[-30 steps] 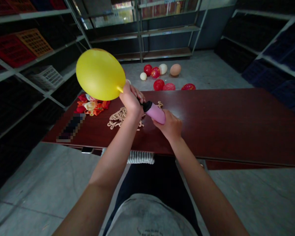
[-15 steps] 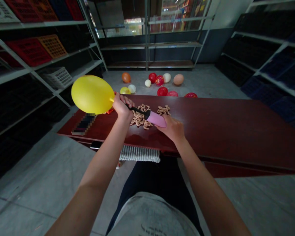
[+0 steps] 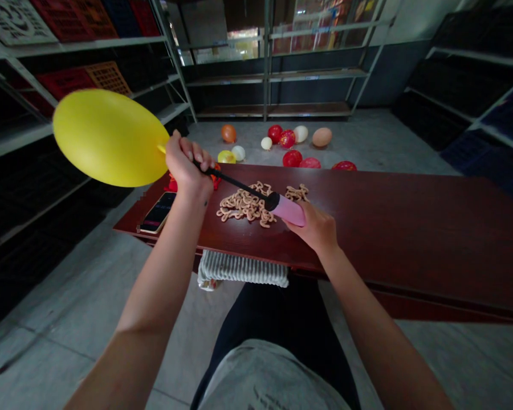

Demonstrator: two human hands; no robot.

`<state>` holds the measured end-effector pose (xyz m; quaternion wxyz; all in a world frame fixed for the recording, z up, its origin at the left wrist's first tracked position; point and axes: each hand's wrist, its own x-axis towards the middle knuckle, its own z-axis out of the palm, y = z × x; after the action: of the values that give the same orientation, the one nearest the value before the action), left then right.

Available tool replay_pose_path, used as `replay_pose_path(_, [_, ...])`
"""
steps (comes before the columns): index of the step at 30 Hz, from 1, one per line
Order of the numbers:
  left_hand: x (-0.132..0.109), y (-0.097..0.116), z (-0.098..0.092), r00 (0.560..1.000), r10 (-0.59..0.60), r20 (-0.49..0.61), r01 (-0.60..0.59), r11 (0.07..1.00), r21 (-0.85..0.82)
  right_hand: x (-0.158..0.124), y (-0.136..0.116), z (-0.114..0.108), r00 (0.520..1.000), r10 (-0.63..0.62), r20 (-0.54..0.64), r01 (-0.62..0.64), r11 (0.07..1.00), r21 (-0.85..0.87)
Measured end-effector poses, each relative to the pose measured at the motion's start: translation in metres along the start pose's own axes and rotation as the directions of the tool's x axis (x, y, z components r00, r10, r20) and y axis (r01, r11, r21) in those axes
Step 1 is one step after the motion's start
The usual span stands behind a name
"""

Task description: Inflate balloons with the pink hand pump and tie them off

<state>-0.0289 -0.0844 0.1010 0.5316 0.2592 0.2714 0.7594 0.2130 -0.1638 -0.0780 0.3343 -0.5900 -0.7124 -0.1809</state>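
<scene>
A yellow balloon (image 3: 111, 139), partly blown up, sticks out to the left of my left hand (image 3: 188, 159). That hand is closed around the balloon's neck and the black end of a hand balloon pump; the nozzle is hidden in the fingers. My right hand (image 3: 314, 228) is wrapped round the pump's pink body (image 3: 291, 210). Between the hands a long stretch of the black rod (image 3: 241, 185) shows. Below the rod, a heap of beige uninflated long balloons (image 3: 245, 206) lies on the dark red table (image 3: 389, 222), with a smaller pile (image 3: 297, 192) beyond the pink body.
A phone (image 3: 158, 213) lies at the table's left end, near red and orange pieces (image 3: 216, 177) partly behind my left hand. A grey ribbed cloth (image 3: 243, 269) hangs under the front edge. Several inflated balloons (image 3: 292, 158) rest on the floor behind the table. Shelves with crates (image 3: 106, 78) stand around.
My left hand has moved left and up, away from my right hand, so more of the pump's rod shows. The yellow balloon went with it and looks larger. The view has shifted slightly.
</scene>
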Motion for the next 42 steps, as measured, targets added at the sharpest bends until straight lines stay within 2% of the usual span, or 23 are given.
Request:
replay_pose_path(5, [-0.008,-0.016,0.037,0.996,0.032,0.078,-0.036,0.998,0.049,-0.002,0.008,0.0,0.996,0.081,-0.046,-0.079,0.996,0.034])
replay_pose_path(9, [-0.013,-0.042,0.058,0.997,-0.016,0.076,0.011,0.997,0.071,0.0,0.008,0.0,0.987,0.155,-0.031,-0.153,0.987,0.058])
replay_pose_path(15, [-0.035,-0.115,0.073,0.986,-0.116,0.116,0.107,0.991,0.081,0.002,0.008,0.002,0.956,0.292,-0.018,-0.291,0.956,0.039])
replay_pose_path(17, [-0.043,-0.131,0.075,0.983,-0.147,0.114,0.138,0.987,0.08,0.002,0.009,0.002,0.944,0.328,-0.024,-0.328,0.944,0.026])
replay_pose_path(19, [-0.048,-0.138,0.076,0.981,-0.155,0.116,0.148,0.987,0.068,0.002,0.009,0.002,0.94,0.34,-0.033,-0.339,0.94,0.031])
replay_pose_path(25, [-0.045,-0.127,0.062,0.98,-0.096,0.176,0.087,0.994,0.059,0.002,0.007,0.003,0.959,0.281,-0.023,-0.278,0.956,0.091])
replay_pose_path(32, [-0.036,-0.105,0.034,0.989,-0.138,0.047,0.136,0.99,0.035,0.001,0.0,0.001,0.988,0.156,0.021,-0.157,0.985,0.067])
replay_pose_path(42, [-0.005,-0.041,-0.014,0.998,-0.063,-0.025,0.062,0.997,-0.04,-0.003,-0.007,-0.006,0.997,0.015,0.072,-0.016,1.0,0.016])
